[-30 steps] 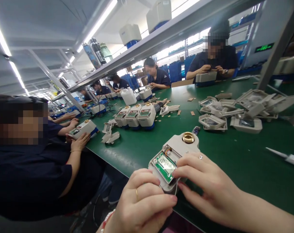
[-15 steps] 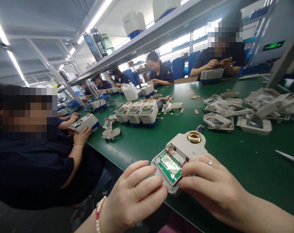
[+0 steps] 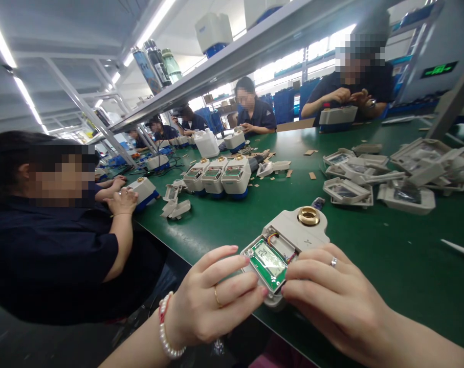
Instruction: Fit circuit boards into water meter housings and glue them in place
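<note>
A beige meter body [image 3: 293, 232] with a brass ring [image 3: 308, 215] lies at the near edge of the green table [image 3: 389, 250]. Its open recess shows a green circuit board with a small display [image 3: 269, 261]. My left hand [image 3: 212, 301], wearing a ring and a pearl bracelet, curls its fingers against the meter's near left corner. From the right, my right hand [image 3: 331, 296] lies over the meter, fingertips pressed on the board's near edge.
Three white meters [image 3: 216, 178] stand in a row mid-table, with loose lids [image 3: 176, 202] beside them. A heap of grey covers [image 3: 393, 174] lies at the right. A white tool tip [image 3: 460, 249] pokes in far right. Co-workers sit along both sides; a shelf runs overhead.
My left hand has slid back and opened its fingers along the meter's left corner. The right hand has stayed on the board. The view has shifted slightly.
</note>
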`<state>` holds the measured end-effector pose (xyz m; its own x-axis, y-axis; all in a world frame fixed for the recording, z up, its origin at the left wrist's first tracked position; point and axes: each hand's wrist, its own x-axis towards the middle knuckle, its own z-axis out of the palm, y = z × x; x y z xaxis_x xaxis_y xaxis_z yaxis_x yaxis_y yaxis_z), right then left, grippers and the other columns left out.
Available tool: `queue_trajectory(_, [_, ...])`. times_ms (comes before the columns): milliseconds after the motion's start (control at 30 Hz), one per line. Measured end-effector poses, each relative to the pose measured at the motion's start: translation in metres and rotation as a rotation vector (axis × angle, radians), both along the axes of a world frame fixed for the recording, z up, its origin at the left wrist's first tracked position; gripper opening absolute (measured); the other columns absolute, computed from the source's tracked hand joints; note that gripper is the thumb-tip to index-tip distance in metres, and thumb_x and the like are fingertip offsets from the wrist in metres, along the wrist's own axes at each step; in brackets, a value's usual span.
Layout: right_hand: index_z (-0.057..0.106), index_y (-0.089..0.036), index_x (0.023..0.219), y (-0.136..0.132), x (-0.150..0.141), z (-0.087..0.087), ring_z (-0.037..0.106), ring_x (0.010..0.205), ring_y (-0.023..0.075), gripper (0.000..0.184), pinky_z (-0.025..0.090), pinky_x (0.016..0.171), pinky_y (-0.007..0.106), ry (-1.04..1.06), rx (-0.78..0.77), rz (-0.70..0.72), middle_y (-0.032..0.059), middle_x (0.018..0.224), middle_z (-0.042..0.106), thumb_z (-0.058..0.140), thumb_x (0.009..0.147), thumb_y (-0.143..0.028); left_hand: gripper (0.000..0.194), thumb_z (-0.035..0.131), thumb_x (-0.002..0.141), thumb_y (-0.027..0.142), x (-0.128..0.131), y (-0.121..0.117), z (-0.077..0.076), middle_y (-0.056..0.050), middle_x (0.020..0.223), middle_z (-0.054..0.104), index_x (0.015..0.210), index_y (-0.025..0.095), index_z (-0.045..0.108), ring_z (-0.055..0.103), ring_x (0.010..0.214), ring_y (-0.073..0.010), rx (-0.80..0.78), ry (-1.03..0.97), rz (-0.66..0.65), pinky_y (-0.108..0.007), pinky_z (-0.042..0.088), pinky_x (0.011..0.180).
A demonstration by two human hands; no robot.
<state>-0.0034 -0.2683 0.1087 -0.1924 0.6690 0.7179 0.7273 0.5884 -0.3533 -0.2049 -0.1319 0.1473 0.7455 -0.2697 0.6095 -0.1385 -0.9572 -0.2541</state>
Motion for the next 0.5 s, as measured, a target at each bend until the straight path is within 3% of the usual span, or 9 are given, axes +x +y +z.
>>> queue_trajectory(300, [0.065,-0.017,0.099,0.004,-0.002,0.001,0.052,0.086,0.0180,0.014,0.033,0.081,0.036,0.000,0.016,-0.002,0.0033,0.095,0.067,0.055,0.093,-0.009,0.016,0.058,0.091,0.011,0.005,-0.001,0.015,0.002,0.091,0.075,0.099,0.017,0.071,0.066,0.096,-0.0150,0.013,0.132,-0.031,-0.033,0.049,0.104])
queue_trajectory(500, [0.066,-0.017,0.097,0.005,0.000,0.002,0.054,0.081,0.0185,0.013,0.035,0.078,0.037,-0.079,0.060,-0.017,0.0033,0.092,0.069,0.054,0.096,-0.013,0.018,0.053,0.094,0.013,0.006,0.006,0.011,-0.001,0.099,0.073,0.101,0.016,0.069,0.062,0.103,-0.0167,-0.107,0.204,-0.087,-0.033,0.048,0.102])
